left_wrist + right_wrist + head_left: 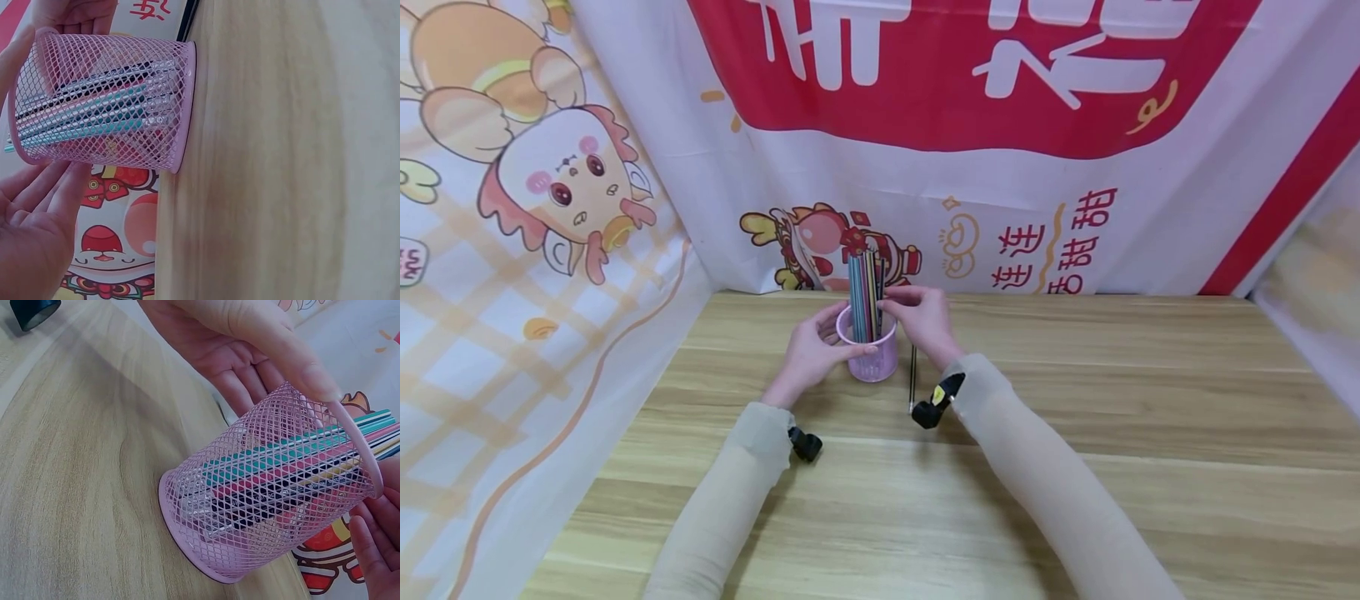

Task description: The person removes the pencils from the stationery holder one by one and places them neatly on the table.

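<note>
A pink mesh pencil cup (872, 367) stands upright near the back of the table, also large in the left wrist view (106, 150). Several pencils (275, 469), teal, pink, dark and yellow, lean inside with their clear-tipped ends down. My left hand (811, 350) holds the cup from the left, thumb over its front rim and fingers round the far side. At the right of the rim, my right hand (925, 321) pinches the upper part of a dark pencil (881, 279) among the bunch; its fingertips are partly hidden. A black pencil (913, 375) lies on the table beside the cup.
The wood-grain table (1075, 400) ends at a printed cloth backdrop (880, 167) close behind the cup. More cloth (550, 350) hangs along the left side. Small black cameras (806, 445) are strapped to both wrists.
</note>
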`<action>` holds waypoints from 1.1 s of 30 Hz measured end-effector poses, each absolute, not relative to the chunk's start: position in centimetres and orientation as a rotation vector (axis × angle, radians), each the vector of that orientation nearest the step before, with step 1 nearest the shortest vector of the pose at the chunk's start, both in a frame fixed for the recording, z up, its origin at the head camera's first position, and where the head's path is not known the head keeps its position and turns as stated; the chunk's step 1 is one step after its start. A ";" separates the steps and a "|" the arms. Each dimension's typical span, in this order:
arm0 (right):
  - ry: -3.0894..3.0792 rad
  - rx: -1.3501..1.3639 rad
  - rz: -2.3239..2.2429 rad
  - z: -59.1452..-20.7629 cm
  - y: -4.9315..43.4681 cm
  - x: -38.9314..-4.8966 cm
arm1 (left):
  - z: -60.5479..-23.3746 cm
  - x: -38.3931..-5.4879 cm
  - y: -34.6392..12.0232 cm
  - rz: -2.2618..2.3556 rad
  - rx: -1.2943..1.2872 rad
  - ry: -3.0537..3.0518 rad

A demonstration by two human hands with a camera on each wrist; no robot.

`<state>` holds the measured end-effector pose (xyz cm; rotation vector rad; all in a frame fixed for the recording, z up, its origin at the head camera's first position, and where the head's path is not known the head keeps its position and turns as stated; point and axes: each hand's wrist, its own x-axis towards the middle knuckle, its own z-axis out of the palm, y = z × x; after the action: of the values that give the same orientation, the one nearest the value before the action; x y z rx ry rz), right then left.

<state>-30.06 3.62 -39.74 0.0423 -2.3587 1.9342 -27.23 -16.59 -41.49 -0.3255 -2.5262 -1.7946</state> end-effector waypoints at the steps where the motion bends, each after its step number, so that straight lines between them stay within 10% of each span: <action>1: -2.359 0.043 1.936 -39.7 3.6 -30.0 | -41.5 -27.2 -16.6 -1.805 -0.325 -2.522; 33: -2.246 0.004 2.009 -39.7 3.9 -30.2 | -41.8 -27.4 -17.1 -1.847 -0.332 -2.496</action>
<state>-30.15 3.86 -39.74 0.0042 -2.2463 2.0095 -27.41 -17.08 -41.77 -0.3318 -2.4956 -1.8466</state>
